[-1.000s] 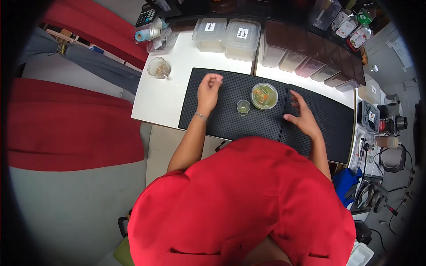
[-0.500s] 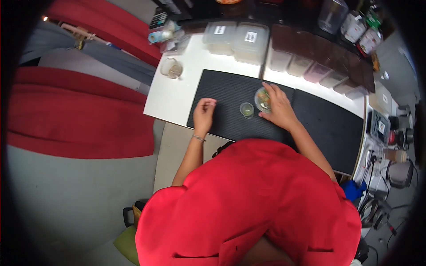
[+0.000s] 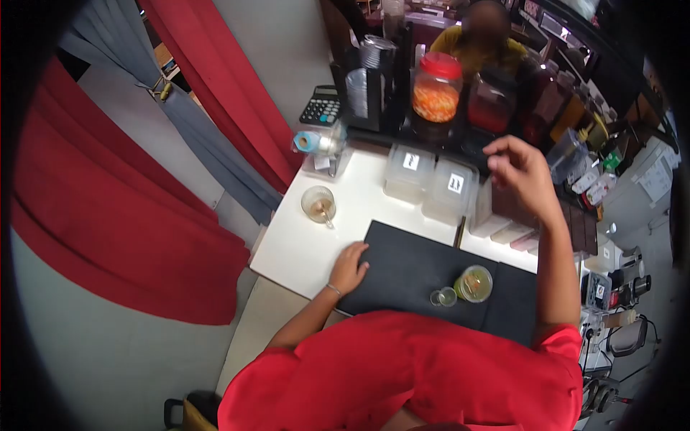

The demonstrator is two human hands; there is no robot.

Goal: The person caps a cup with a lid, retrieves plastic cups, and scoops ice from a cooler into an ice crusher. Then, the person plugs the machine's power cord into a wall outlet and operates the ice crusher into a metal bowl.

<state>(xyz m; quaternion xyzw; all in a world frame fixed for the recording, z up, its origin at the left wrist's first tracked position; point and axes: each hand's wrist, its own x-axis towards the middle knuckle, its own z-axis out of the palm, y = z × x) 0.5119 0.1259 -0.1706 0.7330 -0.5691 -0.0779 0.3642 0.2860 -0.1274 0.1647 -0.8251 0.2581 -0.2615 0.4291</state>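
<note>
My left hand (image 3: 349,268) rests at the left edge of the black mat (image 3: 410,266), fingers stretched out and holding nothing. My right hand (image 3: 523,169) is raised above the back of the counter, near the dark shelf. Its fingers are bent but apart from the thumb, with nothing visible between them. On the mat stands a clear cup (image 3: 474,284) with green and orange contents. Just left of it is a small clear measuring cup (image 3: 444,297). Neither hand touches these cups.
A glass mug (image 3: 318,205) stands on the white counter at left. Labelled plastic containers (image 3: 449,190) line the back. On the dark shelf are a red-lidded jar (image 3: 436,90) and several other jars. A calculator (image 3: 321,105) lies at back left. A person (image 3: 489,43) is beyond the shelf.
My right hand has let go of the clear cup and risen toward the back shelf. My left hand has come down onto the mat's edge. The view has tilted up.
</note>
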